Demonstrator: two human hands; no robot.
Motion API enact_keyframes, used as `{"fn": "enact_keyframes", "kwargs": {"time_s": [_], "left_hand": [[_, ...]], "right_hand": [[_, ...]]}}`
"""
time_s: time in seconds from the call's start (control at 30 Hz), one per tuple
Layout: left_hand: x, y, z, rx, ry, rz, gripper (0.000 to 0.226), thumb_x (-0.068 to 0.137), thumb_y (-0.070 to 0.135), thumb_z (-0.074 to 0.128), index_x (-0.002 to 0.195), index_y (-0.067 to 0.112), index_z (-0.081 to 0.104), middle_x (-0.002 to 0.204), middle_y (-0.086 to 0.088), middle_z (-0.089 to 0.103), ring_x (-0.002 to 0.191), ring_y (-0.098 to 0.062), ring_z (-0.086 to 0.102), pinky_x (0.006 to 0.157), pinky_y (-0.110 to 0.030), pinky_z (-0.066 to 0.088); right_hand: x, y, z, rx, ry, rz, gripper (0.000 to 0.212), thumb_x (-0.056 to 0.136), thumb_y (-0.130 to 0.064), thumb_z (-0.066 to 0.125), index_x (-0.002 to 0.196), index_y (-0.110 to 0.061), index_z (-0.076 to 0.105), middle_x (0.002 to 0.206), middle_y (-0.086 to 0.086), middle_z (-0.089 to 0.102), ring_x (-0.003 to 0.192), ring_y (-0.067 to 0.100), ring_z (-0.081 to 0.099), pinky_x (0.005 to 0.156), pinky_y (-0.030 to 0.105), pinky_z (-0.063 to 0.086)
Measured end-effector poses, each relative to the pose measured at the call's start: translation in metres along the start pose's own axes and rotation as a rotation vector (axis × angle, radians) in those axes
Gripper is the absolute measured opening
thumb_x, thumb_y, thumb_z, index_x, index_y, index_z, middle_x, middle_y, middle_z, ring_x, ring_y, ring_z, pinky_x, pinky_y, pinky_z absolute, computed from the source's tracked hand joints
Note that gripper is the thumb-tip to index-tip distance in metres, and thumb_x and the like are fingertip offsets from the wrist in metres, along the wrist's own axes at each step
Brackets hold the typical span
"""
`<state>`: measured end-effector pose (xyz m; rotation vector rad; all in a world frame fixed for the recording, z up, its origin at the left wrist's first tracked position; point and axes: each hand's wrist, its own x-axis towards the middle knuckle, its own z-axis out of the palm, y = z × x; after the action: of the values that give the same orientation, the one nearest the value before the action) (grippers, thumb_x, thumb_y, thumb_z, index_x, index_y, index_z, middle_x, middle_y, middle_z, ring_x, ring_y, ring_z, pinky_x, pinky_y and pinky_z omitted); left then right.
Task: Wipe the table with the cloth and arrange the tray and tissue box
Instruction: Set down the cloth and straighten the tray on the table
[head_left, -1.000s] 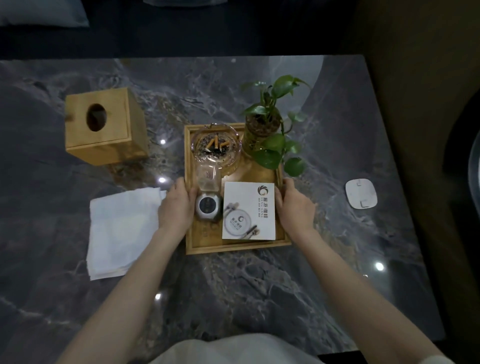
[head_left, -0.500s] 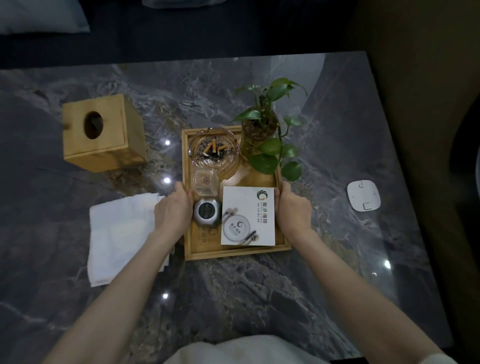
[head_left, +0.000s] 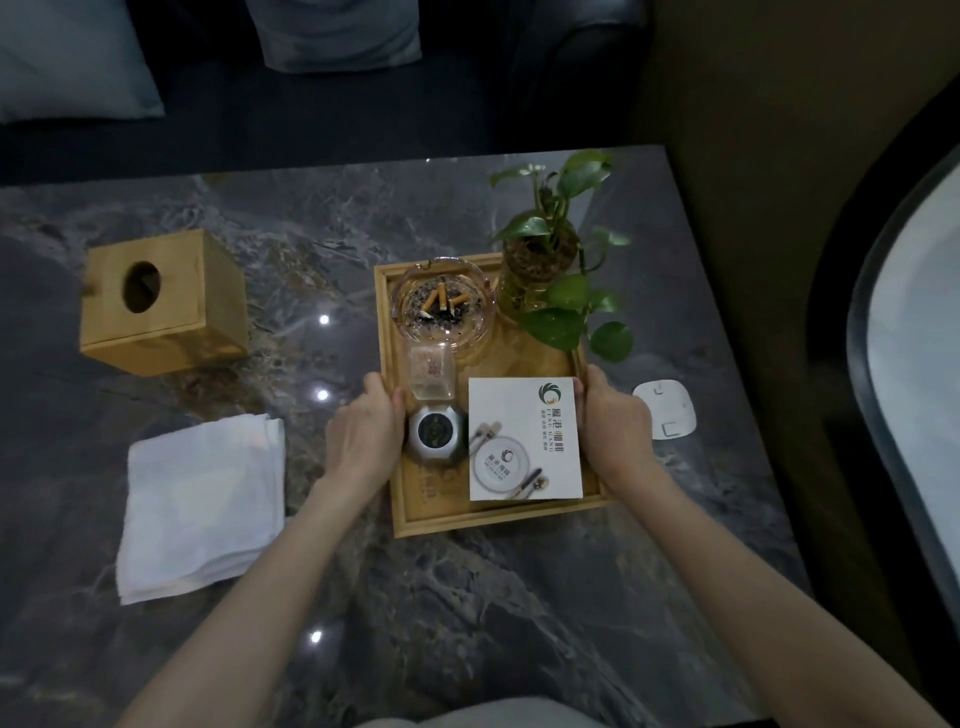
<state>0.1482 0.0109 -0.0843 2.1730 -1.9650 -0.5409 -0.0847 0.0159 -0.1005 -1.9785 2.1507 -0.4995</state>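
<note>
- I see one wooden tray (head_left: 400, 488) on a dark marble table (head_left: 519, 613), right of centre; its long axis runs from me toward the far edge, and it is turned slightly anticlockwise.
- My left hand (head_left: 363, 441) grips the tray's left rim, fingers curled together over the edge, thumb on the inside.
- My right hand (head_left: 618, 431) grips the right rim opposite, fingers closed around the edge.
- The tray holds five things: one glass ashtray (head_left: 441, 306) in the far-left corner, one potted plant (head_left: 545, 265) in the far-right corner, one small clear container (head_left: 431, 371) just in front of the ashtray, one round silver object (head_left: 436, 434) nearer me, and one white printed card (head_left: 524, 439) in the near-right part.
- In the ashtray I count about four cigarette butts amid ash.
- One wooden tissue box (head_left: 161, 306) stands at the far left, well apart from the tray, its oval opening facing up. It sits skewed to the table edges.
- One folded white cloth (head_left: 202, 504) lies flat on the near left, just beside my left forearm, its long axis running from me toward the far edge and tilted slightly.
- One white rounded pad (head_left: 667, 408) lies on the table just right of my right hand.
- Two pale cushions show on the dark sofa (head_left: 337, 119) beyond the table.
</note>
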Motion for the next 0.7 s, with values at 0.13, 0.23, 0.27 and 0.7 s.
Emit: {"fn": "enact_keyframes", "kwargs": {"time_s": [0.13, 0.23, 0.27, 0.7], "left_hand": [[-0.001, 0.040, 0.015, -0.032, 0.023, 0.018, 0.027, 0.097, 0.028, 0.031, 0.095, 0.004, 0.043, 0.089, -0.022, 0.066, 0.077, -0.039, 0.062, 0.061, -0.040, 0.040], [-0.003, 0.069, 0.027, -0.072, 0.022, 0.049, 0.026, 0.097, 0.028, 0.031, 0.096, 0.005, 0.044, 0.084, -0.018, 0.066, 0.072, -0.035, 0.062, 0.060, -0.039, 0.045], [-0.004, 0.078, 0.032, -0.091, 0.022, 0.058, 0.026, 0.097, 0.027, 0.031, 0.095, 0.005, 0.044, 0.083, -0.018, 0.067, 0.069, -0.034, 0.063, 0.060, -0.040, 0.048], [-0.007, 0.138, 0.077, -0.068, -0.044, 0.034, 0.025, 0.097, 0.026, 0.031, 0.097, 0.005, 0.045, 0.090, -0.020, 0.067, 0.080, -0.038, 0.063, 0.062, -0.037, 0.035]], "right_hand": [[0.003, 0.036, -0.028, -0.029, -0.017, 0.021, 0.032, 0.090, -0.017, 0.039, 0.092, 0.010, 0.057, 0.062, 0.032, 0.064, 0.056, 0.047, 0.060, 0.051, 0.042, 0.043], [0.005, 0.068, -0.043, -0.097, -0.083, 0.069, 0.032, 0.095, -0.018, 0.037, 0.106, 0.007, 0.054, 0.073, 0.032, 0.066, 0.066, 0.048, 0.063, 0.057, 0.043, 0.043], [0.005, 0.077, -0.048, -0.111, -0.100, 0.081, 0.031, 0.095, -0.016, 0.038, 0.109, 0.007, 0.053, 0.074, 0.032, 0.066, 0.067, 0.048, 0.063, 0.058, 0.044, 0.044], [0.005, 0.149, -0.052, -0.248, -0.304, 0.141, 0.030, 0.092, -0.005, 0.040, 0.122, 0.000, 0.045, 0.087, 0.023, 0.069, 0.077, 0.040, 0.067, 0.062, 0.039, 0.049]]}}
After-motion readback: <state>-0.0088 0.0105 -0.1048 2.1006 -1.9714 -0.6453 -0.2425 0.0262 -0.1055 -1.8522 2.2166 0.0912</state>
